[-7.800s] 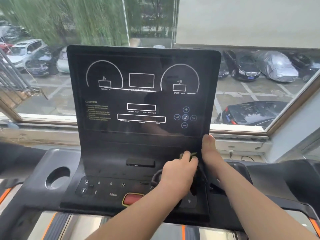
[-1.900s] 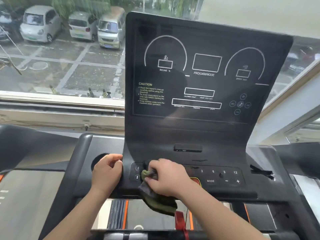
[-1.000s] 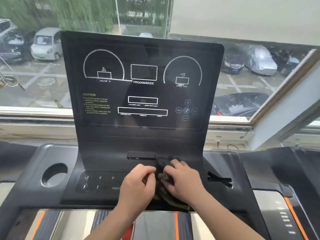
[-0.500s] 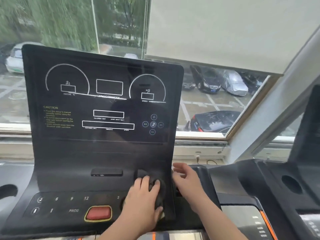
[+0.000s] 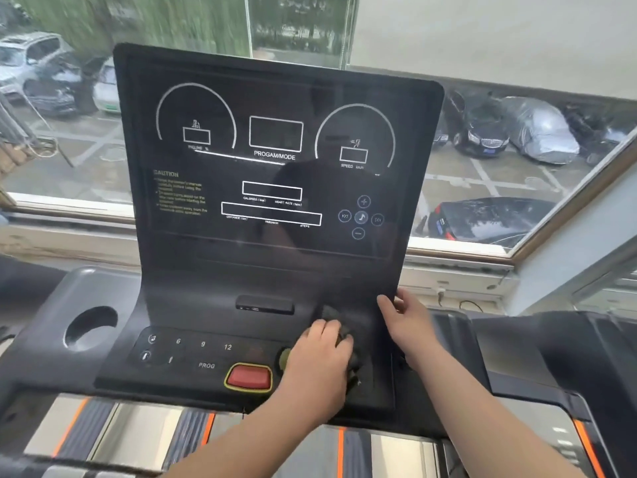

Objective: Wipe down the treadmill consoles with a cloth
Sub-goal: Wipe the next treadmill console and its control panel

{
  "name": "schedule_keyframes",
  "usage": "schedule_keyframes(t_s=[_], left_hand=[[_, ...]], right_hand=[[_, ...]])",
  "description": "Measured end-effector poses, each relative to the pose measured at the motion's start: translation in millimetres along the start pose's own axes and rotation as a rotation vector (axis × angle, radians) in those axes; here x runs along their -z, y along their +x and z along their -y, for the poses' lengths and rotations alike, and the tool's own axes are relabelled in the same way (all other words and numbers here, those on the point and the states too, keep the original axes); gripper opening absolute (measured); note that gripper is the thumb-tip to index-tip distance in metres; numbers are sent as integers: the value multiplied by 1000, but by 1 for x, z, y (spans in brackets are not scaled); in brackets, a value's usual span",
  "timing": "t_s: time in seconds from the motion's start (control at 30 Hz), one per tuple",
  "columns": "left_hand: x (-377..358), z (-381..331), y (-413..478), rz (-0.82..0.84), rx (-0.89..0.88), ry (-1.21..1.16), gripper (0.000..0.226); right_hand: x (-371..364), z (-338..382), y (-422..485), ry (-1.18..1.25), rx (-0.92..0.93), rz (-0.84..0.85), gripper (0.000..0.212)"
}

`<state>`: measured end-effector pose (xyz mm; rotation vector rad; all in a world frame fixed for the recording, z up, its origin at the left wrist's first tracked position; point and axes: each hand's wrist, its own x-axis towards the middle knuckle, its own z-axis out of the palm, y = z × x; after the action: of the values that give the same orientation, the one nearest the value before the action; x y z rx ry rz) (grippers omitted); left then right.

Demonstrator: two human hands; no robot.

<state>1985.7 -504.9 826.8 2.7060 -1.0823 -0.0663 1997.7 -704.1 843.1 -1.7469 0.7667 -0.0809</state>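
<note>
The black treadmill console stands upright in front of me, with white dials and boxes printed on its dark screen. My left hand grips a dark cloth and presses it on the lower right of the console, just right of the red stop button. Most of the cloth is hidden under the hand. My right hand holds the console's right edge, thumb on the front face and fingers around the side.
A round cup holder sits in the grey tray left of the console. Number keys and a PROG label line the lower panel. Behind is a window over parked cars. The belt deck lies below.
My left hand keeps the cloth on the console's lower right. My right hand has closed onto the console's right edge. My view has swung left, centring the console.
</note>
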Motion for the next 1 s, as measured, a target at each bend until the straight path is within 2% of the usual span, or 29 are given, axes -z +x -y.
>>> schedule_keyframes(t_s=[0.07,0.17,0.27,0.37,0.5,0.6,0.67,0.73,0.8,0.87,0.9,1.0], left_hand=[[-7,-8,-20,-34,-107,-87,42],[-5,11,-24,-65,-221,-94,35],[-1,36,-3,-139,-71,-35,37],[-10,18,-7,-156,22,-54,44],[-20,-16,-18,-53,-279,-240,31],[1,6,16,22,-469,-173,37],[7,21,32,-45,-424,-114,34],[-2,14,32,-133,-235,-97,36],[-20,-9,15,-164,-157,-238,38],[-26,-23,-5,-87,-312,-393,36],[-23,-21,-10,-20,-403,-399,37],[1,6,12,90,-544,-257,38]], right_hand=[[-1,-3,3,41,-22,24,26],[-3,-9,8,59,-11,46,43],[-3,-12,11,44,2,76,48],[-2,-13,10,40,14,85,46],[1,-13,13,56,9,121,38],[7,-12,14,76,14,157,36],[10,-11,14,82,11,193,37],[12,-10,15,93,-14,220,37],[13,-9,15,102,-10,223,37],[13,-7,14,116,-12,219,37],[13,-7,13,124,-21,228,38],[16,-3,12,148,-42,255,35]])
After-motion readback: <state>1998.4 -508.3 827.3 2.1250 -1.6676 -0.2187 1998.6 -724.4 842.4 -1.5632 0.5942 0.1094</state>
